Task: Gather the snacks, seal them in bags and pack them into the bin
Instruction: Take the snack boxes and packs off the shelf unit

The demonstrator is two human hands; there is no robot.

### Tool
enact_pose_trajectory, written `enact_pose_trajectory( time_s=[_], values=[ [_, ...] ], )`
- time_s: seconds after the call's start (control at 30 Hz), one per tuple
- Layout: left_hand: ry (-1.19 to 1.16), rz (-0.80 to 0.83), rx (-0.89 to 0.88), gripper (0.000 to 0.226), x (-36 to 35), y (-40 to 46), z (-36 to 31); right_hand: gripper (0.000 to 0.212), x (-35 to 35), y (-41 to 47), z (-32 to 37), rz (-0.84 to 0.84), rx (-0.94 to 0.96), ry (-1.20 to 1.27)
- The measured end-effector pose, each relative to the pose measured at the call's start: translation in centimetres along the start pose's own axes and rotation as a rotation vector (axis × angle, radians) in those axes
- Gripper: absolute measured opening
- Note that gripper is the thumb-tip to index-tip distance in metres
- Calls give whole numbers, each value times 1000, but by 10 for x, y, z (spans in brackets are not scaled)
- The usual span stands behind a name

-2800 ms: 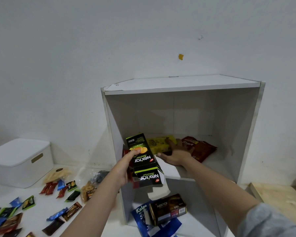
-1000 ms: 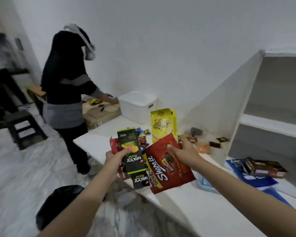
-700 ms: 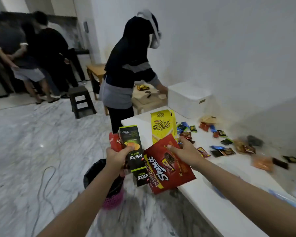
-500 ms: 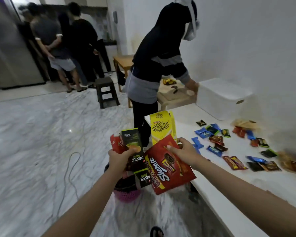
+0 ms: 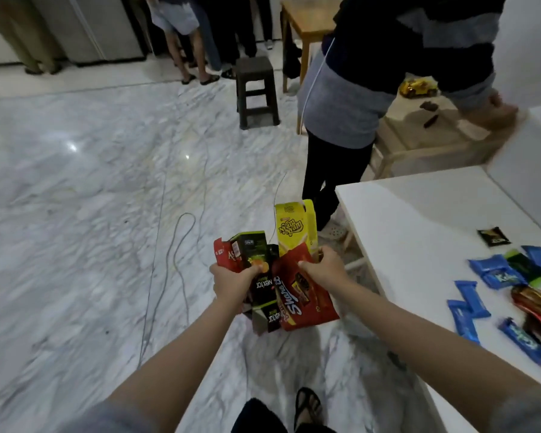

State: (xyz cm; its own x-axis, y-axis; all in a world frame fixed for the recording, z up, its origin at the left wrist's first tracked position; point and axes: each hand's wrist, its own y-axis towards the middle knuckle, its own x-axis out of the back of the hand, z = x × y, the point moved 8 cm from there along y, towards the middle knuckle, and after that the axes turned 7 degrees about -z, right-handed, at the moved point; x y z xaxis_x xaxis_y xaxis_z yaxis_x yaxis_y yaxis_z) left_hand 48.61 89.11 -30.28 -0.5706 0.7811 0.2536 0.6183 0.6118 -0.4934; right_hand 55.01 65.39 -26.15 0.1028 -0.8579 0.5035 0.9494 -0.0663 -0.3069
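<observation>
Glossy marble floor; seemingly matt white table.

Black-and-green Nextar carton: gripped by the left hand, printed side up, flap open at its near end.
Red carton: tucked behind the black one, only its far end seen.
Glossy red Slopett pouch: pinched at its top edge by the right hand, slanting over the floor.
Yellow Nyam Nyam box: held upright behind the pouch.
Small wrapped snacks: blue, green, red and black, scattered flat on the white table.
White plastic bin: set at the table's far end, only partly seen.
</observation>
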Motion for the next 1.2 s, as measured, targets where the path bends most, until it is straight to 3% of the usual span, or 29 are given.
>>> enact_pose_trajectory(
  time_s=[0.37, 0.57, 0.8, 0.87, 1.0, 1.2],
  values=[
    [311, -117, 80, 88, -20, 108, 43, 28, -92, 93, -27, 3, -135, -217],
    [364, -37, 187, 134, -55, 175, 79, 30, -124, 148, -57, 4, -228, -281],
    [501, 11, 200, 112, -110, 235, 107, 33, -172, 212, -112, 70, -332, -284],
    [490, 39, 223, 121, -129, 257, 126, 42, -189, 231, -132, 124, -354, -277],
    [545, 160, 264, 150, -163, 289, 166, 83, -220, 254, -174, 347, -431, -341],
    [693, 220, 344, 106, -172, 305, 194, 71, -225, 270, -209, 425, -479, -426]
  ],
)
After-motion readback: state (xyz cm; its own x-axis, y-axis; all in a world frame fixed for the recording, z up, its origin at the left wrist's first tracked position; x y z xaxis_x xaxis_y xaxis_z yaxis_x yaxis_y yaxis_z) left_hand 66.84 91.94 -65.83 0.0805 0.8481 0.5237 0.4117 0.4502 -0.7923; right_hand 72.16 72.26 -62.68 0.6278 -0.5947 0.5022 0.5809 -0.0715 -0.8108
